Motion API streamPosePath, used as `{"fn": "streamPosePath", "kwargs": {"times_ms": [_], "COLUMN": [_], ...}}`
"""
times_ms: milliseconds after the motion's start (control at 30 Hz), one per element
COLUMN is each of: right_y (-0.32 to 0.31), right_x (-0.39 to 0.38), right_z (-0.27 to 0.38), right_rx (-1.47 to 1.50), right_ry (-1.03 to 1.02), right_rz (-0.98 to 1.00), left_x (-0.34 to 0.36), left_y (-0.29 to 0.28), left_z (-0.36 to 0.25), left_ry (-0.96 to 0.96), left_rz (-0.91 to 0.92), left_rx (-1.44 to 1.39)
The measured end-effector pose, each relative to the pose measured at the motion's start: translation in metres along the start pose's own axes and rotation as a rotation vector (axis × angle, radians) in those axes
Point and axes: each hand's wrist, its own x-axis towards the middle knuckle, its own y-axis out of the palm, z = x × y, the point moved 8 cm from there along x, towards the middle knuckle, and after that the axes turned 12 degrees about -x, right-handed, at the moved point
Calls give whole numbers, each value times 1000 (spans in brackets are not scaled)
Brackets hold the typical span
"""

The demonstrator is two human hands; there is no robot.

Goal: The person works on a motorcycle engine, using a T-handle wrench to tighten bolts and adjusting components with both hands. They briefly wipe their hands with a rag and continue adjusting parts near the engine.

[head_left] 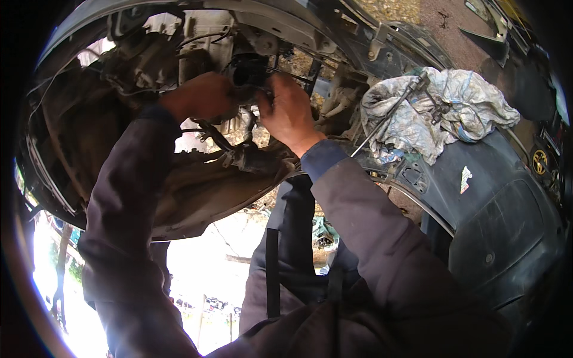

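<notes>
Both hands reach into the open metalwork of a car body, to either side of a black rounded part (249,70). My right hand (289,113) is closed at its right side, thumb and fingers bent against it; the fingertips are partly hidden. My left hand (206,95) is at the left of the same part, smeared by motion, so its fingers do not show clearly. Below the hands hangs a dark bracket-like part with a hose (243,156). A dirty brown curved panel (209,191) lies beneath the left forearm.
To the right, a crumpled stained cloth (471,98) lies on a dark car panel (501,197). A long-handled metal ratchet (394,110) rests on the cloth. A detached door-like panel (483,30) lies on the ground at upper right. A thin cable (37,101) runs along the left.
</notes>
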Motion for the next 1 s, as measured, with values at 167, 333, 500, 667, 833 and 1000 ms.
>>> {"fn": "streamPosePath", "kwargs": {"times_ms": [167,333,500,667,833,1000], "right_y": [3,13,41,68,82,73], "right_x": [-7,-9,5,9,15,21], "right_z": [-1,4,-8,-11,5,0], "right_rx": [46,-54,-268,-330,-491,-296], "right_ry": [-71,-169,-168,-122,-402,-245], "right_rz": [84,222,546,876,1056,941], "left_x": [1,-2,12,12,18,25], "left_y": [-2,0,8,5,4,3], "left_z": [-19,-20,-11,-6,10,25], "left_ry": [112,179,280,319,273,306], "left_rz": [-58,-182,12,36,-10,-97], "left_rx": [-50,-5,77,107,242,193]}}
